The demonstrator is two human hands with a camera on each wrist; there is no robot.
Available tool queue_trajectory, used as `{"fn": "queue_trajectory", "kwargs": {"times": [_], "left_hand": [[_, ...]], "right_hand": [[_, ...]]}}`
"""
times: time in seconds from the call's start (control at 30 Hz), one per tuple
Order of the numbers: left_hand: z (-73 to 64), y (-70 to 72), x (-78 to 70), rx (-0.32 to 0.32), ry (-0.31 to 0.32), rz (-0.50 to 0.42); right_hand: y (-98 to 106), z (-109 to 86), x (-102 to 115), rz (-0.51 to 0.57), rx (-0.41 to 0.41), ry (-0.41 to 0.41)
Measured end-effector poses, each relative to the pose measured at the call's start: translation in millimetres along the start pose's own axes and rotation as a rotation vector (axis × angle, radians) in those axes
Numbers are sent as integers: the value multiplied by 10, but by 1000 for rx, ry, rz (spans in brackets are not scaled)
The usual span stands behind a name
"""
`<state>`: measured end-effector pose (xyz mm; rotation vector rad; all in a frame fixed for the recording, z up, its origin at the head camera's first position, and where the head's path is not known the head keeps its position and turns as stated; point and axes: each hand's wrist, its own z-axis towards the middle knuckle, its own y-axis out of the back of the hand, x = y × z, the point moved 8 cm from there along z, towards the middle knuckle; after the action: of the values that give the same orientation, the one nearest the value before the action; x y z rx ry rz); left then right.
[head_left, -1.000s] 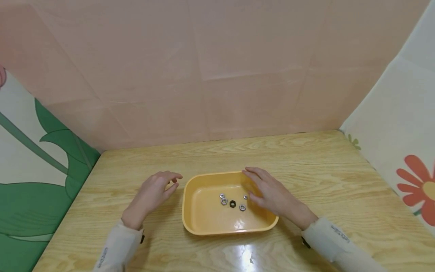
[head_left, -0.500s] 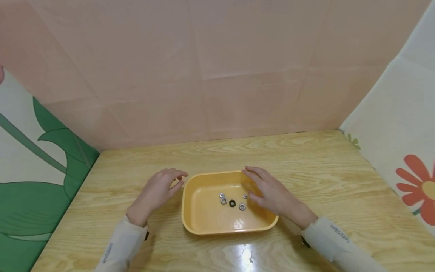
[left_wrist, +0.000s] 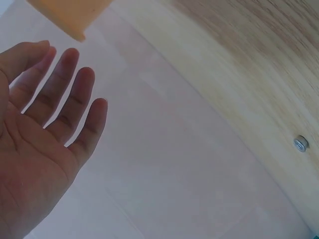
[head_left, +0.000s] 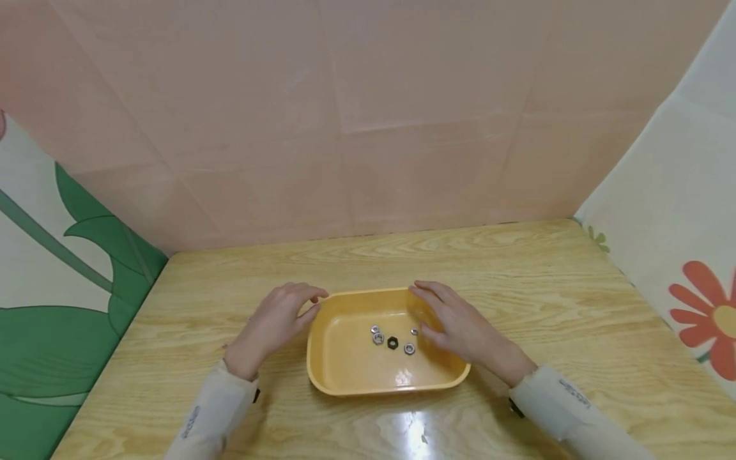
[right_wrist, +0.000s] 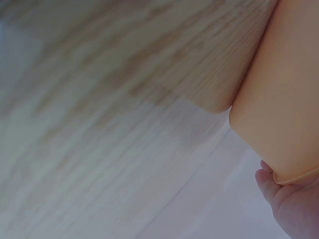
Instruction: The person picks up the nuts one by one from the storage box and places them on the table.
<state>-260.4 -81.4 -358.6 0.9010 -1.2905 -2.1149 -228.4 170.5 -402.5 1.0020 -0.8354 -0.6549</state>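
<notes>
A yellow plastic tray point(head_left: 345, 377) stands on the wooden table in the head view. On its floor lie several silver hex nuts point(head_left: 409, 349) and one black nut point(head_left: 393, 343). My right hand point(head_left: 466, 329) grips the tray's right side, thumb inside the wall and fingers over the far right rim; the right wrist view shows its fingertips point(right_wrist: 266, 181) at the tray's outer wall. At the far left corner, my left hand point(head_left: 278, 322) holds nothing, its fingertips right by the rim. In the left wrist view its fingers point(left_wrist: 82, 92) are loosely bent beneath the tray corner point(left_wrist: 75, 17).
A small silver metal piece point(left_wrist: 301, 143) sits on the table in the left wrist view. A pink sheet point(head_left: 345, 128) hangs behind the table point(head_left: 575, 306). Printed panels with green leaves point(head_left: 57, 351) and an orange flower point(head_left: 704, 300) flank it left and right.
My left hand has moved right, from beside the tray to its far left corner. The right hand stays at the right side; tray and nuts keep nearly the same place.
</notes>
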Motion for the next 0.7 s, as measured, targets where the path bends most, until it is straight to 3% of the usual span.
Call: {"fn": "queue_trajectory", "kwargs": {"times": [0.33,0.7], "left_hand": [[55,-54,-93,-11,-47,4],[97,-109,-169,41,-25,-28]], "right_hand": [[-10,0,-3,-3,10,-12],[-1,6,2,-11,11,-11]]}}
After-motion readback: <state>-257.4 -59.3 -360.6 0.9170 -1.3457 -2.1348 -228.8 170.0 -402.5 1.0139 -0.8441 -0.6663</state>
